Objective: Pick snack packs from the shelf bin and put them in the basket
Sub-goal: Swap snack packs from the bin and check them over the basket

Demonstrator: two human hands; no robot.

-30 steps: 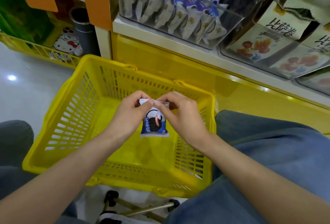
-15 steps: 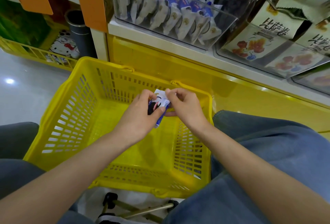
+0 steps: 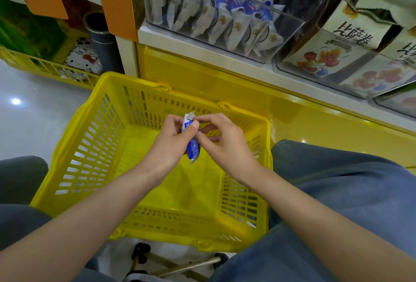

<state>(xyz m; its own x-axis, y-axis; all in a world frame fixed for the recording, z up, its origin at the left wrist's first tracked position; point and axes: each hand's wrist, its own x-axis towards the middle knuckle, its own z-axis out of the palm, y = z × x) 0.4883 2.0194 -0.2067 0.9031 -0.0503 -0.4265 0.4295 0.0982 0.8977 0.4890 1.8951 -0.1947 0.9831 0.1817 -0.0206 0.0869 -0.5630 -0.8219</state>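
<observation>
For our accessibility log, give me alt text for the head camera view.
The left hand grips a blue snack pack above a yellow basket, the right hand at the pack's top edge. Behind, a clear shelf bin holds more packs.

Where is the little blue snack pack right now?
Head view, middle: the snack pack hangs above the yellow basket, gripped by the left hand, with the right hand pinching its top.

A single wide-angle head-worn camera looks forward and steeply down from close above, the yellow basket (image 3: 96, 146) filling mid-frame and the shelf bin (image 3: 299, 11) along the top.
</observation>
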